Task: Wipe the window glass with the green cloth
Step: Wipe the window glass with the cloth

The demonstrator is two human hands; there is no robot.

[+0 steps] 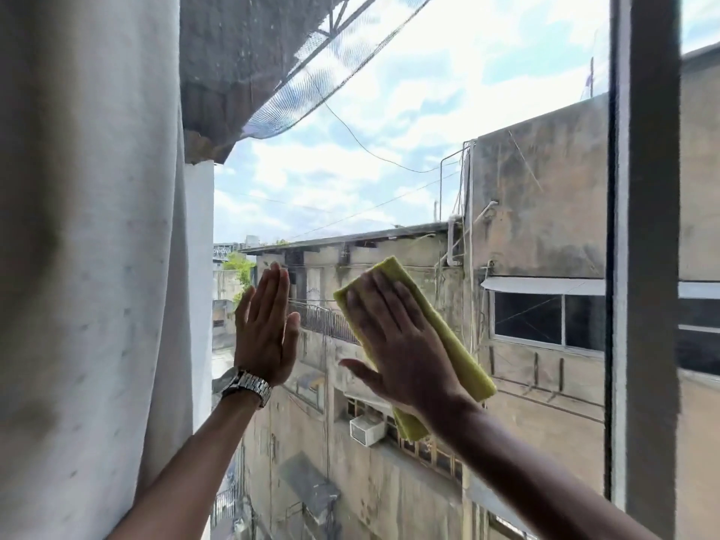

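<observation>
Yellow-green microfibre, folded into a long strip: the green cloth [448,337] lies flat against the window glass [389,150], slanting from upper left to lower right across the lower middle of the pane. Right hand [393,341] is spread open over it, palm and fingers pressing it to the glass, thumb splayed off to the left; no pinch, so pressure alone holds the cloth, which suits a broad sliding wipe. Left hand [267,329] is open too, fingers together and upright, just beside the cloth but apart from it; probably braced on the pane for balance, contact not certain. Wristwatch [247,385] on the left wrist. White curtain [89,267] hangs at left, grey window frame [643,228] at right. Wiping looks under way; upper glass appears speckled.
</observation>
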